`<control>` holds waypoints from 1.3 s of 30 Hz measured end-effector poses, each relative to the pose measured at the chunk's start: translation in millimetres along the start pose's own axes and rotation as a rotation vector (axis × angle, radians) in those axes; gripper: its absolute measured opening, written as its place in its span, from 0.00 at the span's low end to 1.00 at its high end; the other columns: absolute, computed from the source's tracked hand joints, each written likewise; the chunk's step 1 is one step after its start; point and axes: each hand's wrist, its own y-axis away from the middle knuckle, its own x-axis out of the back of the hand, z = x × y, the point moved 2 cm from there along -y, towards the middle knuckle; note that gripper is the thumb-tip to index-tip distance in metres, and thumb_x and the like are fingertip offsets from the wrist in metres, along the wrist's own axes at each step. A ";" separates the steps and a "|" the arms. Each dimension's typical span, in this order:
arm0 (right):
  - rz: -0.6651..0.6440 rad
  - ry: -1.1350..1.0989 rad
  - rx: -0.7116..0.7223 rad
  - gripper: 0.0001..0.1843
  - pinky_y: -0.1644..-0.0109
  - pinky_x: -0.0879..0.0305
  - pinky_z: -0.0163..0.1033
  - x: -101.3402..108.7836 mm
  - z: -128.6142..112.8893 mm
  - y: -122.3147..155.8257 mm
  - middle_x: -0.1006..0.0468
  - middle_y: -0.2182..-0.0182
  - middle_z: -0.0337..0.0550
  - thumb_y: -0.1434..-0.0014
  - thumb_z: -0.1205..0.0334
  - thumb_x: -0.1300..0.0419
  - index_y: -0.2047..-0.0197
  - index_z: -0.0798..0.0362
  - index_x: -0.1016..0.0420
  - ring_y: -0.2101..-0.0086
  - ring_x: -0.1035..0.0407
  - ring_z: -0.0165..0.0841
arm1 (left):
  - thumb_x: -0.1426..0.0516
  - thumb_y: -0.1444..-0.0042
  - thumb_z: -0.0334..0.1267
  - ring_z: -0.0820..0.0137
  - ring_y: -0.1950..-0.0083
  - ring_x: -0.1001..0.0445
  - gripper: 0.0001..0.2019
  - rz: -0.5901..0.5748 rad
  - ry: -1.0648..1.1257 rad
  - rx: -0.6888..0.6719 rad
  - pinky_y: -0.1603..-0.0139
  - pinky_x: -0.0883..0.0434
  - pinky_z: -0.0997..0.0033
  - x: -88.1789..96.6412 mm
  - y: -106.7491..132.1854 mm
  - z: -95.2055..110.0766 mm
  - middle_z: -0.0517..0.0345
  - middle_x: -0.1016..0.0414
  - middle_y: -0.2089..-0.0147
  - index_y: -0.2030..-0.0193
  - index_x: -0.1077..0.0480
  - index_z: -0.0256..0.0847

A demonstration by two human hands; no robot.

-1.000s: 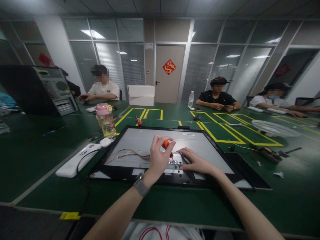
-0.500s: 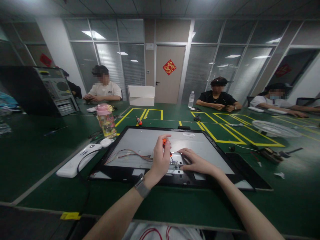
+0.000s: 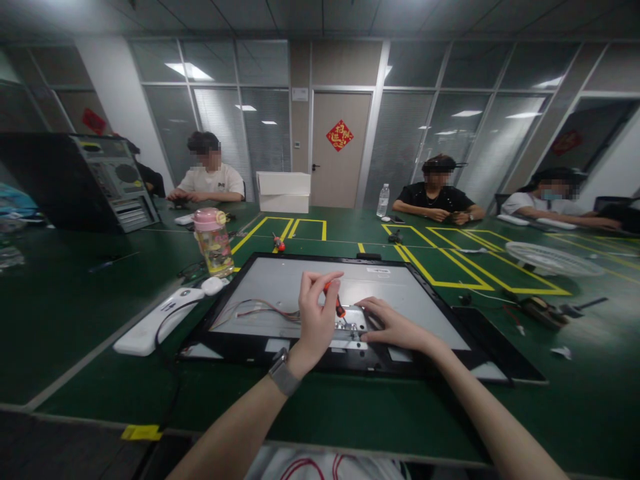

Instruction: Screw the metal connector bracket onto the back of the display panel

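A screwdriver [image 3: 340,308] with a red-and-black handle is pinched in my left hand [image 3: 317,313], its shaft pointing down at a small metal bracket [image 3: 356,318]. This bracket lies near the front edge of a large flat screen panel [image 3: 270,280] with a grey back and black frame. My right hand [image 3: 393,325] grips the bracket's right side, with the thumb at its near part and the fingers at its far part. To the left of my left hand, a bundle of thin wires [image 3: 265,309] runs over the panel. The screwdriver's tip is too small to make out.
Left of the panel are a white power strip [image 3: 150,323] with a black cable and a pink-lidded bottle [image 3: 214,243]. A black computer case [image 3: 65,183] stands far left. On the right lie a black slab [image 3: 500,343] and a tool [image 3: 543,310]. Several people sit opposite.
My left fingers have shifted left and opened a little around the screwdriver handle, showing more of it. The handle leans more to the left. My right hand stays on the bracket.
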 end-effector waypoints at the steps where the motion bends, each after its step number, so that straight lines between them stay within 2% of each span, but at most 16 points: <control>1: -0.001 0.002 -0.001 0.35 0.36 0.47 0.53 0.0 0.0 0.0 0.37 0.43 0.49 0.48 0.48 0.35 0.40 0.50 0.37 0.43 0.42 0.47 | 0.47 0.37 0.39 0.72 0.64 0.33 0.09 0.001 0.004 -0.002 0.60 0.33 0.71 0.0 0.1 0.2 0.58 0.36 0.65 0.56 0.26 0.43; 4: -0.002 0.005 -0.002 0.35 0.36 0.47 0.53 0.2 -0.8 0.0 0.37 0.43 0.49 0.48 0.49 0.35 0.40 0.49 0.37 0.42 0.42 0.47 | 0.47 0.37 0.39 0.70 0.62 0.31 0.10 -0.021 0.054 -0.002 0.59 0.32 0.70 -0.7 0.5 1.0 0.57 0.32 0.64 0.54 0.28 0.42; 8: -0.003 0.003 0.004 0.34 0.36 0.47 0.51 1.0 -3.4 0.0 0.37 0.43 0.50 0.48 0.49 0.35 0.41 0.51 0.37 0.43 0.42 0.45 | 0.52 0.34 0.37 0.69 0.57 0.28 0.13 -0.107 0.144 0.021 0.56 0.32 0.69 -2.7 0.4 1.8 0.54 0.27 0.60 0.54 0.27 0.41; 10: -0.003 0.003 0.003 0.34 0.36 0.47 0.50 1.4 -4.2 -0.1 0.37 0.43 0.51 0.48 0.49 0.35 0.41 0.52 0.37 0.43 0.42 0.45 | 0.51 0.35 0.37 0.69 0.57 0.28 0.12 -0.121 0.142 0.013 0.56 0.32 0.69 -3.1 -0.1 2.0 0.54 0.28 0.60 0.55 0.26 0.42; 14: 0.005 0.001 0.008 0.34 0.36 0.47 0.51 1.8 -4.4 -0.4 0.36 0.44 0.50 0.48 0.49 0.35 0.41 0.52 0.36 0.43 0.42 0.46 | 0.45 0.40 0.37 0.72 0.61 0.31 0.09 -0.074 0.071 -0.025 0.57 0.32 0.72 -2.3 -1.5 2.3 0.57 0.35 0.61 0.56 0.24 0.43; 17: 0.006 -0.003 0.007 0.34 0.37 0.46 0.51 1.5 -4.6 -0.1 0.36 0.44 0.50 0.48 0.49 0.35 0.41 0.51 0.36 0.43 0.42 0.46 | 0.47 0.38 0.36 0.72 0.62 0.32 0.10 -0.066 0.078 0.005 0.59 0.33 0.72 -2.2 -1.7 1.7 0.56 0.35 0.62 0.54 0.26 0.42; 22: 0.000 0.003 0.000 0.34 0.36 0.47 0.51 1.2 -5.7 0.3 0.37 0.43 0.50 0.48 0.49 0.35 0.41 0.51 0.37 0.43 0.42 0.46 | 0.53 0.34 0.37 0.71 0.62 0.30 0.13 -0.121 0.157 0.078 0.60 0.33 0.72 -3.8 -0.1 -1.7 0.56 0.30 0.63 0.49 0.30 0.41; 29: 0.001 0.006 0.010 0.35 0.36 0.47 0.52 1.6 -3.7 0.3 0.37 0.43 0.49 0.48 0.48 0.36 0.40 0.50 0.37 0.43 0.42 0.46 | 0.55 0.35 0.35 0.68 0.56 0.31 0.16 -0.122 0.120 0.052 0.55 0.33 0.69 -2.1 -0.1 -3.1 0.53 0.31 0.56 0.49 0.28 0.42; 39: -0.001 0.006 0.012 0.35 0.37 0.47 0.51 0.7 -3.4 0.7 0.37 0.44 0.50 0.48 0.48 0.36 0.41 0.51 0.37 0.43 0.42 0.46 | 0.53 0.35 0.36 0.69 0.58 0.32 0.14 -0.112 0.106 0.046 0.55 0.33 0.69 -4.3 0.8 -4.9 0.53 0.32 0.56 0.48 0.31 0.43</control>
